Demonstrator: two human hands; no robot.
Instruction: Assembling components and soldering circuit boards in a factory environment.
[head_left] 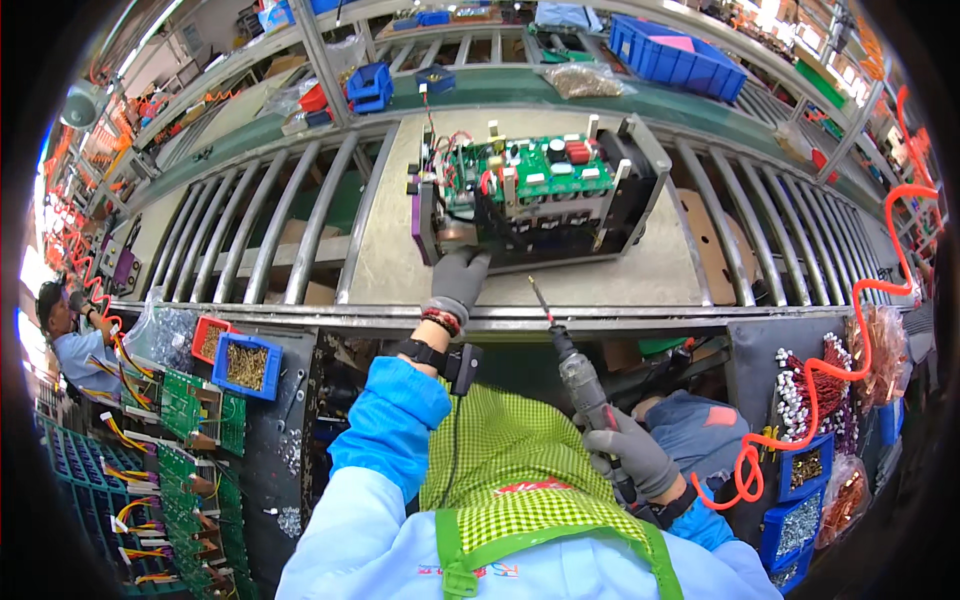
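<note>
On a pale board over the roller conveyor stands an electronic unit with a metal chassis, purple end panel and green circuit board. My left hand, in a grey glove, reaches into its near left corner, beside a round brownish part. The fingers are curled and partly hidden; what they pinch there cannot be made out. In my gloved right hand is a powered screwdriver, gripped by its body. Its long bit points up toward the unit's near edge, apart from it.
Metal rollers flank the board. Left are a blue bin of brass screws, a red bin and several green circuit boards. A coiled orange hose hangs right, near blue screw bins. A person sits far left.
</note>
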